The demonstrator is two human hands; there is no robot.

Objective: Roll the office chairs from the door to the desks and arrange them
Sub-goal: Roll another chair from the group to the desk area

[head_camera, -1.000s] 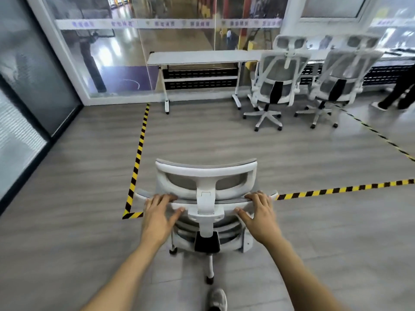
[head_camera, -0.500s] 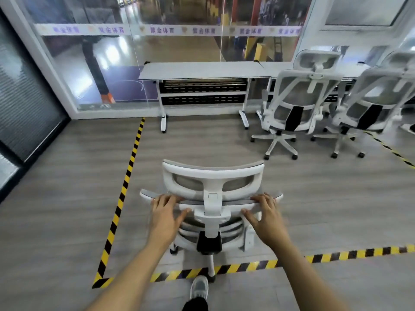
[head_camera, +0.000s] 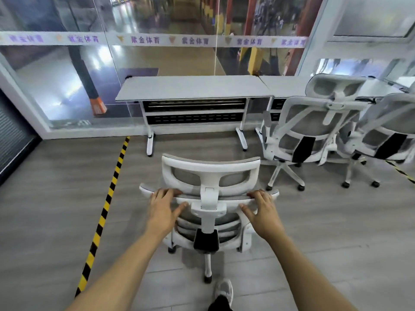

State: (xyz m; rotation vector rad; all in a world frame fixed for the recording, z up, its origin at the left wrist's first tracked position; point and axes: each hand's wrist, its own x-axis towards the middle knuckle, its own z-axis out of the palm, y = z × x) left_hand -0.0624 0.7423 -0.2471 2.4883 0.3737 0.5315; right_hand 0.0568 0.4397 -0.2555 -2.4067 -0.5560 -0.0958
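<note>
Left hand [head_camera: 162,208] and right hand [head_camera: 263,213] both lie on the top edge of the chair [head_camera: 210,198] back, either side of the headrest post, fingers curled over the rim, thumbs spread underneath. The grip looks light, more push than clamp. Chair sits mid-floor, back toward the person, near the empty desk [head_camera: 193,87] ahead, not yet under it.

Risks: a caster could snag the desk foot and swing the chair into the parked chair [head_camera: 312,131] just to its right; a shoe [head_camera: 224,290] is close to the rear caster.

White plastic frame, grey mesh, curved headrest. Wood-look floor, striped tape [head_camera: 105,205], glass wall beyond.
</note>
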